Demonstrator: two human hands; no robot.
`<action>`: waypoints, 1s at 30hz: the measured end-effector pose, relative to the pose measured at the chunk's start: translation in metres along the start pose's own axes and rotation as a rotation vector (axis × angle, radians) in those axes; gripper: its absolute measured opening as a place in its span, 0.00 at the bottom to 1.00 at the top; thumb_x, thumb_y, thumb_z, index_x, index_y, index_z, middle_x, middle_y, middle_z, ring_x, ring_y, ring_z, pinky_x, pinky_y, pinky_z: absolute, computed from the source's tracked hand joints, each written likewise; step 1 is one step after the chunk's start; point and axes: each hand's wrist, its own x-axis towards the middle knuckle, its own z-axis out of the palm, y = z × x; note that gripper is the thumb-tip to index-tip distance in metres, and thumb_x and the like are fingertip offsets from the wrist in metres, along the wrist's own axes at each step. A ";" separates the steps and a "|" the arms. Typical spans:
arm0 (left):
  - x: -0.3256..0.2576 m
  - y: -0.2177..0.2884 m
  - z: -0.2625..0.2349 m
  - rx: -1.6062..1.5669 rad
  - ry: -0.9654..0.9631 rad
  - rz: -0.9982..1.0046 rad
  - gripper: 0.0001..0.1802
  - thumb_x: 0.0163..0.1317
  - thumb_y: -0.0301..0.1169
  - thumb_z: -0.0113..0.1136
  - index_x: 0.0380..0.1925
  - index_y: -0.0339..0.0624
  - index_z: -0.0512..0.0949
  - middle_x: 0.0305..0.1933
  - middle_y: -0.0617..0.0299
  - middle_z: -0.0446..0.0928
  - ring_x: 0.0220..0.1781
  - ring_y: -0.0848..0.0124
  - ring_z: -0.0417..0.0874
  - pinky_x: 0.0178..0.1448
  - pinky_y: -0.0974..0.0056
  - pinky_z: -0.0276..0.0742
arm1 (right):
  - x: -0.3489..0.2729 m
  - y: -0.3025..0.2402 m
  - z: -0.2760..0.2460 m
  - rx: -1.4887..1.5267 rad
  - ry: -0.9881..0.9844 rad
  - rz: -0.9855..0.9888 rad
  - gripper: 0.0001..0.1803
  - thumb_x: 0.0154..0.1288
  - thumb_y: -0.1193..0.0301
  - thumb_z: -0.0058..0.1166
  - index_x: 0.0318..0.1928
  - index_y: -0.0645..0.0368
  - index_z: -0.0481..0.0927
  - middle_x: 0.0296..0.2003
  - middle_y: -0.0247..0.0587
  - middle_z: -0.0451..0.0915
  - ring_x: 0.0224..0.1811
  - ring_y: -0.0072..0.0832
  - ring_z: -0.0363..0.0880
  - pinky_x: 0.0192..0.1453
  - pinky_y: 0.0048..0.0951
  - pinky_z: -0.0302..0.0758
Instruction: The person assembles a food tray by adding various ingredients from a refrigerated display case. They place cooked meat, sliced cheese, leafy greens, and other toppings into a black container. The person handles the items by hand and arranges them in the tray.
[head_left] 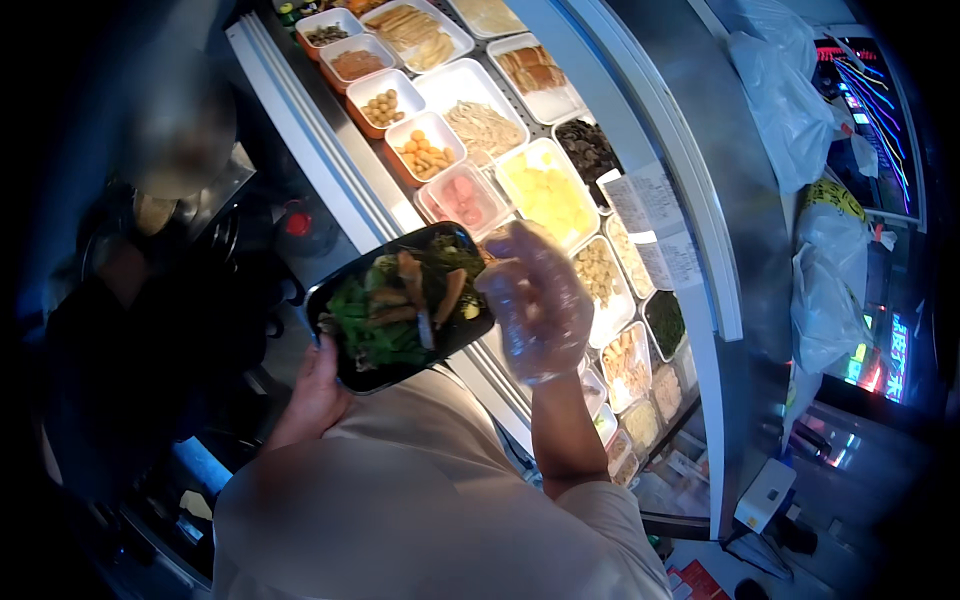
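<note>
My left hand (312, 388) grips the near left edge of a black rectangular tray (368, 380), tilted in front of my body. Leafy greens (365, 325) fill it, with several brown strips (410, 280) and darker greens on top. My right hand (540, 312), in a clear plastic glove, is just right of the tray, above the food case. Its fingers are blurred, and whether they hold anything is hidden. Past them lie a white container of pale yellow pieces (548, 195) and one of pink slices (463, 198).
The lit food case (375, 170) holds rows of white containers, including yellow balls (425, 155), pale shreds (485, 130) and black fungus-like pieces (588, 150). Printed papers (650, 215) hang at its far side. White plastic bags (775, 110) hang beyond the case's metal frame. A red-capped bottle (298, 224) stands left.
</note>
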 end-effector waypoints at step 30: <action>-0.007 -0.010 -0.008 -0.038 0.118 0.075 0.40 0.79 0.59 0.43 0.78 0.43 0.57 0.77 0.53 0.66 0.76 0.57 0.71 0.77 0.48 0.72 | -0.057 0.345 -0.022 -0.803 -0.284 0.251 0.09 0.61 0.71 0.58 0.41 0.58 0.82 0.40 0.59 0.85 0.47 0.56 0.84 0.56 0.50 0.79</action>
